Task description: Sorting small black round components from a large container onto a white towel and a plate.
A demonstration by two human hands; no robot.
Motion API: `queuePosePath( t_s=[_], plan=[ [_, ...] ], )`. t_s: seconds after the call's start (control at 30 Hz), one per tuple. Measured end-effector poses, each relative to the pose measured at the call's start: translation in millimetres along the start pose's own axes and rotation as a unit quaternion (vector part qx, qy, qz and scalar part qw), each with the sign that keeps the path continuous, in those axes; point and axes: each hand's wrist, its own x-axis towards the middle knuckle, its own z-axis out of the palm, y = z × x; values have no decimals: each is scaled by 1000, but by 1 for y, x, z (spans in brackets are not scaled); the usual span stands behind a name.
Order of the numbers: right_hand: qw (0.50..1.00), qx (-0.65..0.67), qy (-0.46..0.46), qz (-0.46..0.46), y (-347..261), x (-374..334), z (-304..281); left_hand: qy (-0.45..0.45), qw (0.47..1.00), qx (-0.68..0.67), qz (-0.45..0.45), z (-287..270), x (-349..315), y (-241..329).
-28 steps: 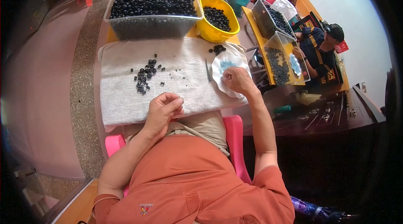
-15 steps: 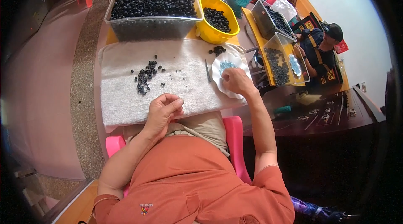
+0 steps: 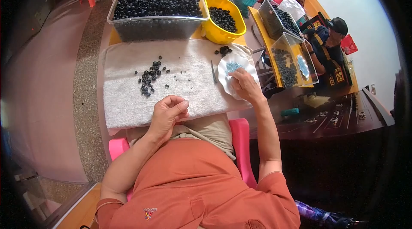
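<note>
Your right hand [image 3: 243, 85] rests with fingers curled on the white plate [image 3: 227, 72] at the right edge of the towel-covered worktop [image 3: 124, 100]; I cannot tell if its grip holds a blue piece. Your left hand [image 3: 168, 113], at the near edge, pinches closed, perhaps on a bead. Pick one piece only, and keep the plate steady.

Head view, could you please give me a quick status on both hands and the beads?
Left hand curled shut over towel, contents hidden. Right hand fingers on white dish. Loose dark beads on towel, untouched. Thin metal tool beside dish.
</note>
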Motion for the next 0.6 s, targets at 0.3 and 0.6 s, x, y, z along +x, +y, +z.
queuePosePath(
  t_s=[0.3, 0.6],
  plan=[
    [995, 26, 95, 1, -6, -4, 0, -2, 1000, 0, 1, -1, 2, -2],
    [833, 545, -49, 87, -83, -13, 21, -4, 1000, 5, -2, -2, 1, -2]
  ],
)
